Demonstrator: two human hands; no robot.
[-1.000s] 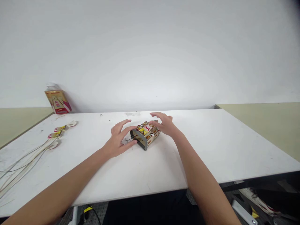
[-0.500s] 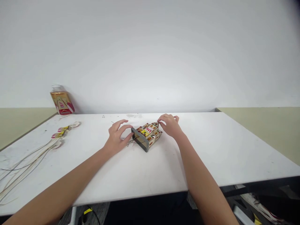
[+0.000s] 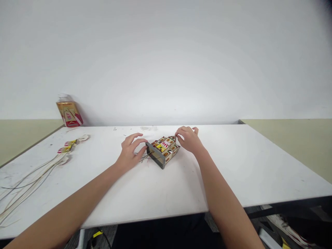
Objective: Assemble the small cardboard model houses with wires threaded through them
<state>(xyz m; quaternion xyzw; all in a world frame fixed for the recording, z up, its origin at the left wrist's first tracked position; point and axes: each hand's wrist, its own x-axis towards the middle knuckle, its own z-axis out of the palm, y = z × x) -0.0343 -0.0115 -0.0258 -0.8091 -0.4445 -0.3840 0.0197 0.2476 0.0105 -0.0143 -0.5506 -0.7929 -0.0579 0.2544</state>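
A small paper model house [image 3: 166, 148] with printed windows and a red, white and yellow front lies on its side on the white table. Its grey base [image 3: 156, 157] faces left and shows a hollow underside, from which thin dark and red wires [image 3: 146, 157] stick out. At the base's upper left corner, the thumb and forefinger of my left hand [image 3: 131, 150] grip the edge; its other fingers are raised. My right hand [image 3: 189, 138] pinches the pointed roof tip at the opposite end. The fingertips partly cover the tip.
At the left lie several long pale and dark strands [image 3: 33, 183], with small printed paper pieces [image 3: 66, 148] at their far end. A red and gold pouch with a white cap [image 3: 69, 112] leans on the wall at the back left. The table's front edge [image 3: 145, 220] runs below my forearms.
Almost nothing differs. The view shifts very slightly, and both hands keep their places at the model house, which stays lying on its side.
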